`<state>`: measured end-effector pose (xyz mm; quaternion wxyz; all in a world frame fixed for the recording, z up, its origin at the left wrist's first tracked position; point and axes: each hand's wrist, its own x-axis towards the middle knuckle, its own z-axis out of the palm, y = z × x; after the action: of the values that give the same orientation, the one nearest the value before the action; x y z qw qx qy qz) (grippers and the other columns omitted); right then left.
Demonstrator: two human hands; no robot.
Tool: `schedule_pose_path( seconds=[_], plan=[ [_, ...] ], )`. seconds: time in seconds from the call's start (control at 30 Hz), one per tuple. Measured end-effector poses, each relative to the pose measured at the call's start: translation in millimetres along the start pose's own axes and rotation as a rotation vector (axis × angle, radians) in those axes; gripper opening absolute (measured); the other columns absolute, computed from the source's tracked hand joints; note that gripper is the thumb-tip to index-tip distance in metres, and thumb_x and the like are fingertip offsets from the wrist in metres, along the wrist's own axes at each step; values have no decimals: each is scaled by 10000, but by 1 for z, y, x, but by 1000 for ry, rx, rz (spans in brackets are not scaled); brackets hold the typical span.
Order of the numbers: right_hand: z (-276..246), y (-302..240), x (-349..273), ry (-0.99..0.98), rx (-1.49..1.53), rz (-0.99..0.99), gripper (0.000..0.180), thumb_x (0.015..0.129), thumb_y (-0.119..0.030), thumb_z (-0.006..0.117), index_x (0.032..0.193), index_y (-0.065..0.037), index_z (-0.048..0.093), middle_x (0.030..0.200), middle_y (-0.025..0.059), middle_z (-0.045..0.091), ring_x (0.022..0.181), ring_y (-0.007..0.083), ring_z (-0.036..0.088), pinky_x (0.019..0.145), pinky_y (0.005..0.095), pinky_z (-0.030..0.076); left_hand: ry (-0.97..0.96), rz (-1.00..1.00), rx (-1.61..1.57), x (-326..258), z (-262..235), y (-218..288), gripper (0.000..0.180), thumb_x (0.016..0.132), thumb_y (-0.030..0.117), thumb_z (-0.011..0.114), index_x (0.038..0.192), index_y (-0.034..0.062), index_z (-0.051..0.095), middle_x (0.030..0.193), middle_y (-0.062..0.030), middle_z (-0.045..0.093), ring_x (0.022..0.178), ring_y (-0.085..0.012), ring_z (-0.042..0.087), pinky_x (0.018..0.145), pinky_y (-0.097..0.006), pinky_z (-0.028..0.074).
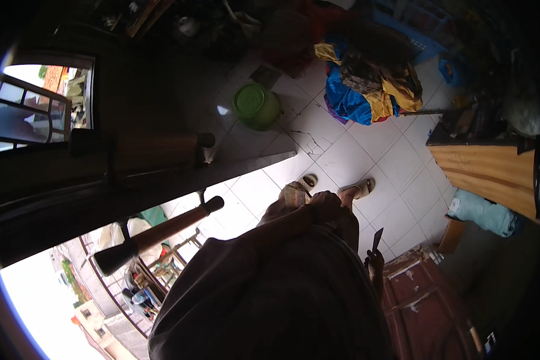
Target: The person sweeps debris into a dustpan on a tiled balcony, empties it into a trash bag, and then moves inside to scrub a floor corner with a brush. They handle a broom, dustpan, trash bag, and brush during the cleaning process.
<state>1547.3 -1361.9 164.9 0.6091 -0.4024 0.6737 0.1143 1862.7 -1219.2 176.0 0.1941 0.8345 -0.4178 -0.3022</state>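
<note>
My left forearm crosses in front of my body, and my left hand (328, 204) is closed in a dim fist at its end. Next to it, above my knee, shows a small striped yellowish-brown thing (295, 195); I cannot tell whether the fist holds it. Out to the right side, low by my hip, my right hand (374, 261) grips a thin, flat, dark thing (378, 240) that points upward like a blade. Its exact kind is too dark to make out. My sandalled feet (357, 188) stand on the white tiles (381, 153).
At left a dark door (234, 169) with wooden handles stands open beside a bright outdoor area. Ahead are a green bucket (256, 107) and a heap of blue and gold cloth (366, 90). To the right are wooden furniture (486, 177), a pale blue bundle (482, 213) and a reddish-brown cabinet (423, 300).
</note>
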Motion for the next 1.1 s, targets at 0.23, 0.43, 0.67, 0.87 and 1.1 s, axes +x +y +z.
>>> schedule_pose_path(
  seconds=[0.23, 0.43, 0.67, 0.87, 1.1],
  plan=[
    [-160, -131, 103, 39, -189, -21, 451, 847, -132, 647, 1266, -77, 491, 594, 13, 491, 430, 119, 467, 358, 297, 388, 400, -216, -456, 88, -93, 95, 431, 774, 401, 716, 642, 15, 576, 611, -143, 552, 645, -344, 565, 602, -437, 448],
    [-195, -237, 105, 20, -162, 124, 115, 865, -171, 610, 883, -127, 505, 564, 6, 453, 377, 135, 427, 324, 311, 361, 426, -165, -698, 159, -113, 144, 417, 801, 345, 682, 604, 6, 542, 571, -165, 554, 577, -380, 564, 556, -433, 461],
    [-119, -329, 65, -213, -307, -238, 234, 923, -222, 566, 726, -150, 463, 518, -32, 379, 387, 99, 370, 338, 278, 280, 236, 69, -612, 269, -125, 170, 324, 837, 283, 585, 645, 22, 581, 662, -204, 592, 702, -390, 607, 640, -458, 484],
    [-54, -436, 81, -719, 275, 120, 182, 989, -184, 440, 960, -90, 593, 650, -10, 483, 511, 110, 464, 431, 261, 377, 583, 369, -878, 298, -170, 198, 181, 795, 198, 672, 782, 41, 584, 845, -128, 594, 818, -315, 581, 673, -427, 439],
    [50, -548, 60, -705, 415, -10, 255, 978, -129, 415, 1187, -46, 536, 951, 63, 590, 782, 141, 575, 653, 247, 476, 421, 724, -829, 280, -181, 191, 325, 698, 147, 737, 979, 32, 620, 1012, -141, 616, 937, -306, 598, 757, -390, 490]
  ],
)
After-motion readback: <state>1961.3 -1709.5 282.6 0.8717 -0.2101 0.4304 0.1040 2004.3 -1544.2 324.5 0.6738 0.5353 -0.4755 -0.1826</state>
